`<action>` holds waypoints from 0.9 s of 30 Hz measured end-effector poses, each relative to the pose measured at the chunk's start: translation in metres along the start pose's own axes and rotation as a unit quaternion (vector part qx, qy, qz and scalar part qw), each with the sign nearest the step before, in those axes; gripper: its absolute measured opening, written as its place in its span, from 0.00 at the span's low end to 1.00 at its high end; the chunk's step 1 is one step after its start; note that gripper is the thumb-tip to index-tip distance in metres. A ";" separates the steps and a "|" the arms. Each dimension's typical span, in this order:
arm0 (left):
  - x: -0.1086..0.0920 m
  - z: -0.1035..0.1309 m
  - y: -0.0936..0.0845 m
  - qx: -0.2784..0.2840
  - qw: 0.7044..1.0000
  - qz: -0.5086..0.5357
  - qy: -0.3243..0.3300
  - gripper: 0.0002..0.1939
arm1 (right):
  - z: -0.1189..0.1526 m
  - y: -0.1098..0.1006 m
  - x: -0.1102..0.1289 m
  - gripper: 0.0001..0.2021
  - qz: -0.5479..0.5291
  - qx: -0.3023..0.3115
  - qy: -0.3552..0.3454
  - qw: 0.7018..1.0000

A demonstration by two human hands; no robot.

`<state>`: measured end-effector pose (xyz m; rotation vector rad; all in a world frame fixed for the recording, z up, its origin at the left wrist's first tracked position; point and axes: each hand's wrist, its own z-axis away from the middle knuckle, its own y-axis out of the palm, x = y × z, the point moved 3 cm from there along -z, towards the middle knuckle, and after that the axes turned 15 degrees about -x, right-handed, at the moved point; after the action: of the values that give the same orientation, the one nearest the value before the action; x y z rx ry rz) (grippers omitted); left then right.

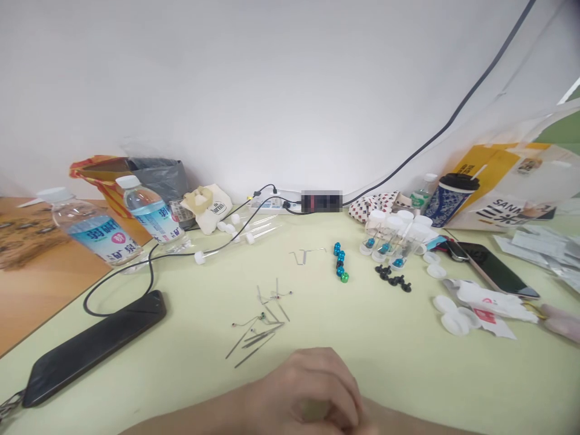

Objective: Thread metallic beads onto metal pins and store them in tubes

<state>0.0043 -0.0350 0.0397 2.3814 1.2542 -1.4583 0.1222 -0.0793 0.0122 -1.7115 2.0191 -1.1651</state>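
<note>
At the bottom edge my left hand point(304, 386) lies with its fingers curled, meeting my right hand point(369, 425). The right fingers are mostly hidden behind the left, and anything held between the hands is out of sight. Just beyond them lie several thin grey metal rods point(254, 354), some with fine wires and tiny beads. Farther back are bent L-shaped metal pieces point(304, 256). To their right runs a short row of small blue metallic pieces point(340, 257), with a green one point(345, 278) at the near end. Several small black pieces point(394, 280) lie beside this row.
Clear tubes point(368, 244) with white caps stand at right, blue pieces inside. Loose white lids point(454, 323), a phone point(501, 269) and a cup point(451, 199) are nearby. On the left are water bottles point(102, 238), a black phone-like slab point(97, 344) and a looping cable point(86, 296).
</note>
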 end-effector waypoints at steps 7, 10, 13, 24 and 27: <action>-0.001 -0.003 -0.003 0.013 1.000 -0.008 0.010 0.17 | -0.004 0.001 -0.016 0.05 0.026 -0.020 0.031 0.999; -0.001 -0.005 -0.005 -0.006 1.000 -0.018 0.025 0.16 | -0.004 0.001 -0.016 0.04 0.038 -0.038 0.034 0.998; -0.003 -0.006 -0.007 -0.023 0.999 -0.014 0.043 0.11 | 0.000 0.002 -0.010 0.03 0.048 -0.067 0.028 0.996; 0.014 -0.007 -0.073 -0.143 0.946 -0.289 -0.043 0.02 | 0.012 -0.092 -0.047 0.15 0.290 -0.272 0.104 0.911; 0.021 -0.005 -0.105 -0.158 0.904 -0.392 -0.063 0.06 | 0.035 -0.150 -0.085 0.14 0.485 -0.326 0.260 0.768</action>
<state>-0.0585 0.0493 0.0604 1.5896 2.3518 -1.3545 0.2754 -0.0144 0.0696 -0.1705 3.2505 -0.5764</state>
